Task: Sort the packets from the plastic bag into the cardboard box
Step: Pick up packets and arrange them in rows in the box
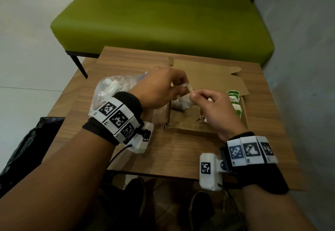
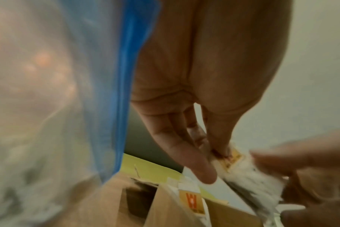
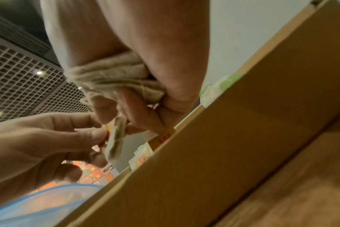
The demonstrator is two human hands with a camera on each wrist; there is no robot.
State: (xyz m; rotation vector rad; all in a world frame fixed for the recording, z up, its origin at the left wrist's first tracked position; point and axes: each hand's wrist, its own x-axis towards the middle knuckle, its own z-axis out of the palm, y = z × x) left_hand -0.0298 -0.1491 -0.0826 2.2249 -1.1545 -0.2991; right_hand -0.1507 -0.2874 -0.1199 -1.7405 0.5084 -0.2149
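Nearest me, my two forearms reach out over the wooden table (image 1: 181,151), each wrist wrapped in a black band with printed markers. Just past them sits the cardboard box (image 1: 188,131), shallow and open, its lid flap folded back away from me. Inside it, along the right wall, stands a row of green-and-white packets (image 1: 234,102); at the left side lie pale packets with yellow and orange labels (image 2: 192,201). To the left of the box, the clear plastic bag (image 1: 110,89) with a blue seal strip lies on the table, more packets showing dimly through it.

Above the box, my left hand (image 1: 159,89) and right hand (image 1: 212,107) meet on one small white packet (image 1: 186,100), soft, crumpled, with a yellow-orange tag. Both hands pinch it, thumb against fingertips. My right hand also has a bundle of pale packets bunched in its curled fingers (image 3: 124,83).

Beyond the table stands a green bench (image 1: 163,18).
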